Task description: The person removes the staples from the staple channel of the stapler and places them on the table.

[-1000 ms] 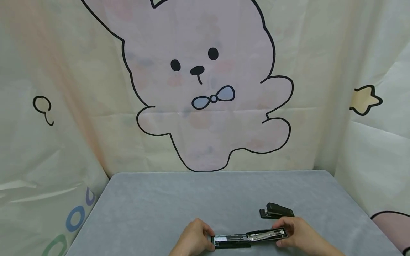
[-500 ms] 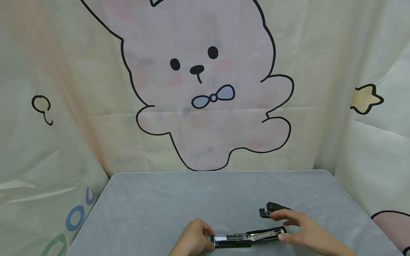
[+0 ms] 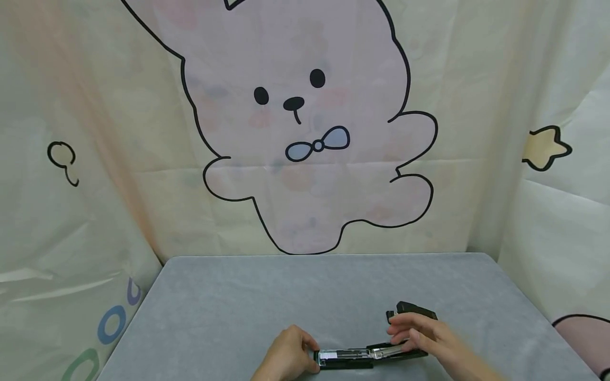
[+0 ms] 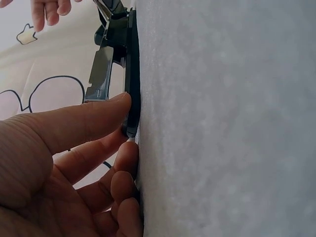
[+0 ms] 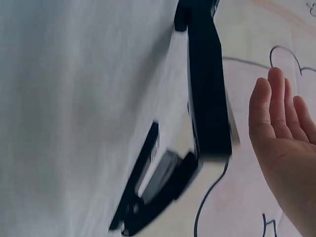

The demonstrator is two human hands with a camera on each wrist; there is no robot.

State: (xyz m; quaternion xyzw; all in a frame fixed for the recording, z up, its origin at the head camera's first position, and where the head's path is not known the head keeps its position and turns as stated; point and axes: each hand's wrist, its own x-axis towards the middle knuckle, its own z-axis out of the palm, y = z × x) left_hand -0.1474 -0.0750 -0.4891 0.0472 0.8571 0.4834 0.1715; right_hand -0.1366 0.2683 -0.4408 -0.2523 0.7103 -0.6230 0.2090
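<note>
Right hand (image 3: 421,338) has let go of unfolded stapler (image 3: 345,357)

Empty and loosely extended, it hovers above the stapler's right half; left hand (image 3: 287,353) pinches the left end on the table (image 3: 248,296), second stapler (image 3: 417,309) just beyond

Smooth plastic on the held stapler (image 3: 346,364), glossy metal rail (image 4: 100,71), matt cloth-like tabletop (image 4: 232,118)
</note>
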